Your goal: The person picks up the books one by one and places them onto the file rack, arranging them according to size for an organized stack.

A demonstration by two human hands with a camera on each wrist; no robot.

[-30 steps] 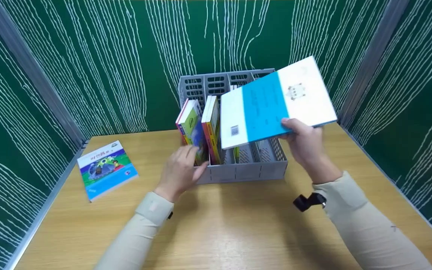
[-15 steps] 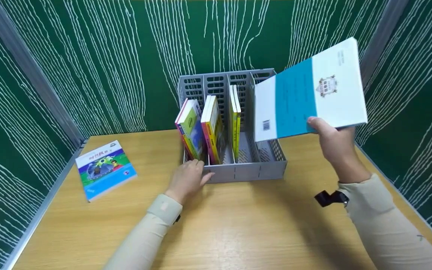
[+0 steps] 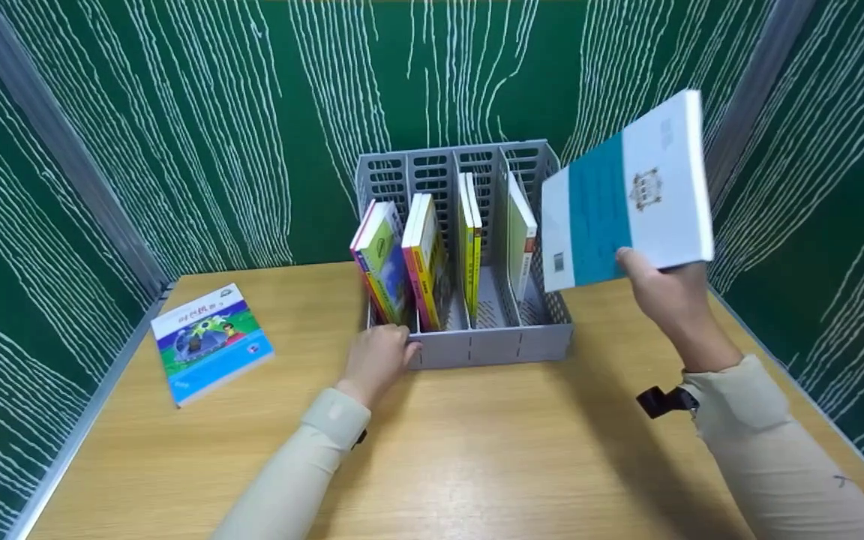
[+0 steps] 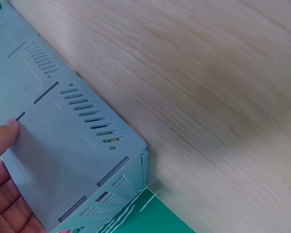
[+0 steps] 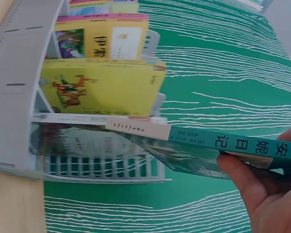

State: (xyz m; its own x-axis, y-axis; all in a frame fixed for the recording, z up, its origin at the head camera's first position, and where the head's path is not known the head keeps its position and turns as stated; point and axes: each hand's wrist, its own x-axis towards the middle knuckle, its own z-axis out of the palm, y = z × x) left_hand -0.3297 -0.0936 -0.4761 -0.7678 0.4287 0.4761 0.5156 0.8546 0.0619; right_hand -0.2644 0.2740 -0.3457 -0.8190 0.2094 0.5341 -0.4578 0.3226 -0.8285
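Observation:
My right hand (image 3: 668, 311) holds a white-and-teal book (image 3: 601, 210) by its lower edge, thumb on the back cover. The book is tilted, beside the right end of a grey slotted book organizer (image 3: 496, 347). In the right wrist view its teal spine (image 5: 203, 138) shows printed characters. My left hand (image 3: 376, 364) grips the organizer's front wall at the left; in the left wrist view the thumb (image 4: 2, 138) presses the outer face and the fingers go behind the rim. A white-spined book (image 3: 523, 240) stands in the rightmost compartment.
Upright books fill part of the other compartments: a green-blue one (image 3: 383, 259) at the left, yellow-red ones (image 3: 424, 262) beside it, then thin yellow ones (image 3: 471, 247). A colourful book (image 3: 211, 341) lies flat on the wooden table (image 3: 432, 465). Green walls (image 3: 237, 135) enclose the table.
My right hand has carried the book right, from over the organizer to beside it, and turned it more upright. My left hand has moved from the leftmost books to the organizer's front wall.

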